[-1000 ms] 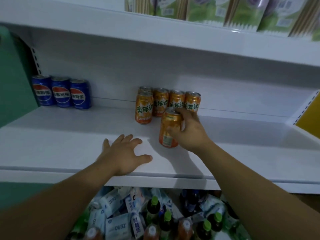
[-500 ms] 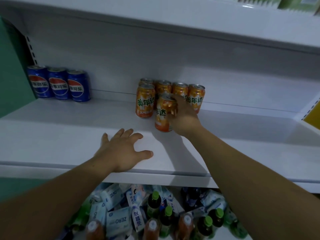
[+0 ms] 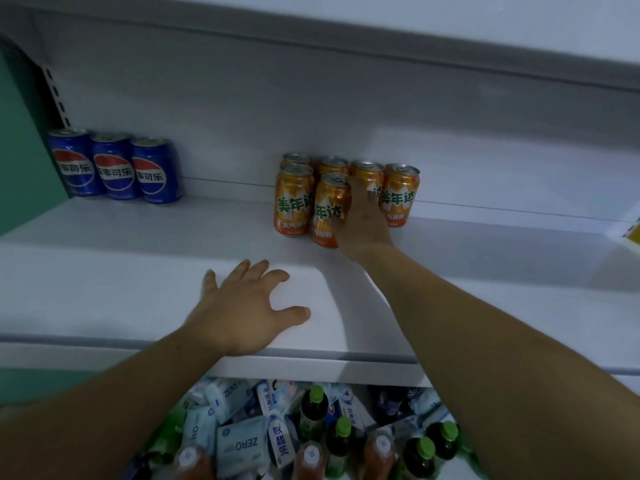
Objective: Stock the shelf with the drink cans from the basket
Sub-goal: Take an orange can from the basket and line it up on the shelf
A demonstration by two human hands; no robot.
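My right hand grips an orange drink can that stands upright on the white shelf, in the front row beside another orange can. Behind them a row of more orange cans lines the shelf's back wall. My left hand rests flat near the shelf's front edge, fingers spread, holding nothing. Below the shelf, the basket's contents show; its rim is hidden.
Three blue cola cans stand at the far left of the shelf by a green side panel. Another shelf hangs overhead. Below lie green-capped bottles and white-blue packets.
My right hand carried the orange can back from mid-shelf and set it next to the front orange can. The view tilted downward. My left hand stayed put.
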